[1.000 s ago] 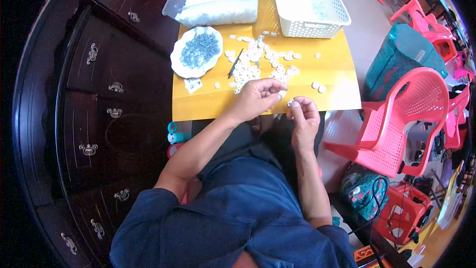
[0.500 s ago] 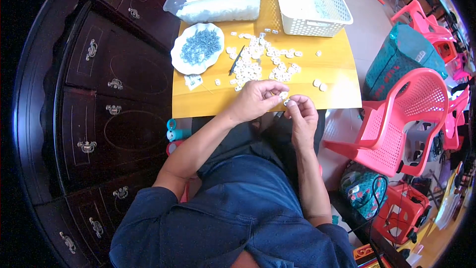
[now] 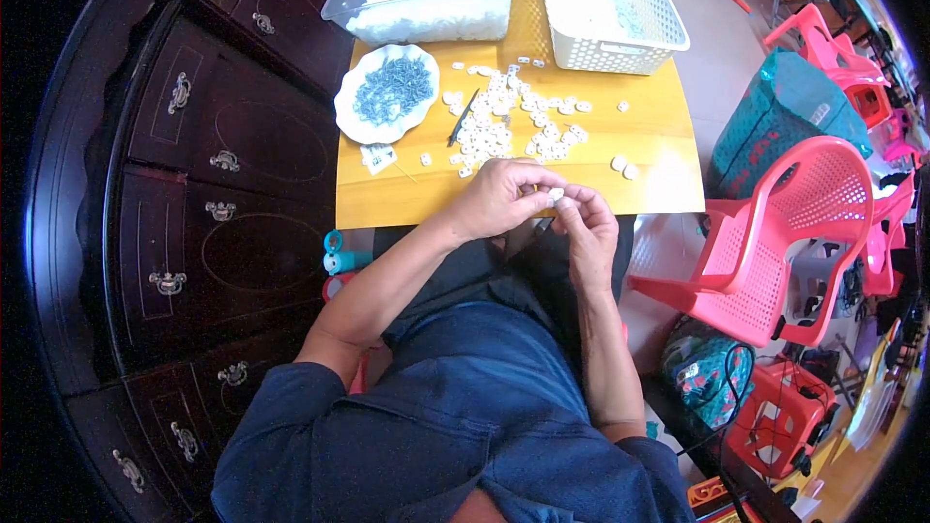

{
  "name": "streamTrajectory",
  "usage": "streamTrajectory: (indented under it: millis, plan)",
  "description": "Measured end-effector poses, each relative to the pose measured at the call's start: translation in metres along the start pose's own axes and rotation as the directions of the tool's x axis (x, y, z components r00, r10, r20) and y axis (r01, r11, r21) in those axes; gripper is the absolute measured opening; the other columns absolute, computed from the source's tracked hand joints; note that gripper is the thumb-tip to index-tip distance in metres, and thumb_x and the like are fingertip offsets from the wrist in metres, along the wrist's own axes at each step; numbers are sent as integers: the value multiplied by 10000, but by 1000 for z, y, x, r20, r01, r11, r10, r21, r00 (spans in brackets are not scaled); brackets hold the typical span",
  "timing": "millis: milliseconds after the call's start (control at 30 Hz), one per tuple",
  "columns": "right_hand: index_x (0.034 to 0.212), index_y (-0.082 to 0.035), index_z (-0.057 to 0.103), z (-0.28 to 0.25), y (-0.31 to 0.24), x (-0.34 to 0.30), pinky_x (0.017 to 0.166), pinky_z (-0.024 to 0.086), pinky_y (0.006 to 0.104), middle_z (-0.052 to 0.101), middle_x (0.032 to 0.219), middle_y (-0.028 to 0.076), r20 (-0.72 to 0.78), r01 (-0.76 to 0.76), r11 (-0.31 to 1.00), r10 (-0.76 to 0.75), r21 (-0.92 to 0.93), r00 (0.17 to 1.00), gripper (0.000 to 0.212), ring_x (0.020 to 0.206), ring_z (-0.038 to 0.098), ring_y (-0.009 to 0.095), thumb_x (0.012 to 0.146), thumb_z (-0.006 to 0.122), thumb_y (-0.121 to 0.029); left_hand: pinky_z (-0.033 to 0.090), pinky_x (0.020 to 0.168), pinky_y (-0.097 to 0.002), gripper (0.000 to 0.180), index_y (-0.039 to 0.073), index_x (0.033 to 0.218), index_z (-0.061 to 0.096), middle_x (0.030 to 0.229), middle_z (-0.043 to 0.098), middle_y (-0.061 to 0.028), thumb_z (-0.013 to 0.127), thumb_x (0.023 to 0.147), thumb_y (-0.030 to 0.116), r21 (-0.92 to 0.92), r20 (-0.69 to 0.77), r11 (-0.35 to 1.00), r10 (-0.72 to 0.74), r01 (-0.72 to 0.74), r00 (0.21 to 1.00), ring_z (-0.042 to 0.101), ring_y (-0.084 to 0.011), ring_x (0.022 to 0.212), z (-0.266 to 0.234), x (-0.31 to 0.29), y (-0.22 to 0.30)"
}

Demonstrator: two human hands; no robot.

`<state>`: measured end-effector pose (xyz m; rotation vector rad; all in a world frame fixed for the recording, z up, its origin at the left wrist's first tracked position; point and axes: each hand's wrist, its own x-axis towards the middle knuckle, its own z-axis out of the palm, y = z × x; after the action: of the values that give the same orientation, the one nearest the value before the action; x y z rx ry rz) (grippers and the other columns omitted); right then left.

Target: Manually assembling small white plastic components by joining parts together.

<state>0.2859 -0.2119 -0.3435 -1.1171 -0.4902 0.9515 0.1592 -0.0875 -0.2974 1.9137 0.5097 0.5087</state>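
A small white plastic piece [image 3: 556, 194] is pinched between my two hands just above the table's near edge. My left hand [image 3: 499, 199] grips it from the left with thumb and forefinger. From the right, the thumb and fingers of my right hand [image 3: 589, 225] close on the same piece, and the fingertips of both hands meet. Whether the right fingers hold a second tiny part is hidden. Beyond the hands, many similar white pieces [image 3: 484, 136] lie loose in a pile, with a thin black tool [image 3: 464, 117] among them.
A scalloped white dish [image 3: 347, 108] of small dark metal parts stands at the table's left. Behind are a clear bin [image 3: 436, 27] and a white perforated basket [image 3: 620, 60], both with white pieces. Dark drawers [image 3: 262, 155] flank the left; a pink chair [image 3: 746, 252] stands right.
My right hand has moved slightly left and up, so its fingertips now meet my left hand's at the white piece. Before, a small gap lay between them.
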Motion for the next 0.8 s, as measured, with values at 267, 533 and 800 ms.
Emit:
streamTrajectory:
  millis: [267,533,800]
  plan:
    - [1070,-32,675,-1,-3,1,671,491,205,705,924,22,67,-163,986,160,42,985,134,744,619,70,997,654,-141,546,740,-344,256,42,1089,740,950,700,-125,732,835,74,203,37,975,89,-95,995,689,-254,821,-1,-1,11]
    - [1041,-48,675,-7,6,3,711,533,246,691,898,15,72,-210,967,201,147,977,155,770,642,85,1004,646,-195,576,811,-406,298,45,1100,718,1067,705,-131,741,827,163,525,29,823,237,-216,971,703,-319,925,7,-3,18]
    - [1065,-58,697,-6,-1,3,720,556,270,712,918,30,102,-318,925,303,209,948,202,786,665,112,1013,623,-238,563,765,-397,217,42,1026,709,965,703,-118,717,854,176,483,-1,844,265,-232,964,696,-302,890,7,-3,14]
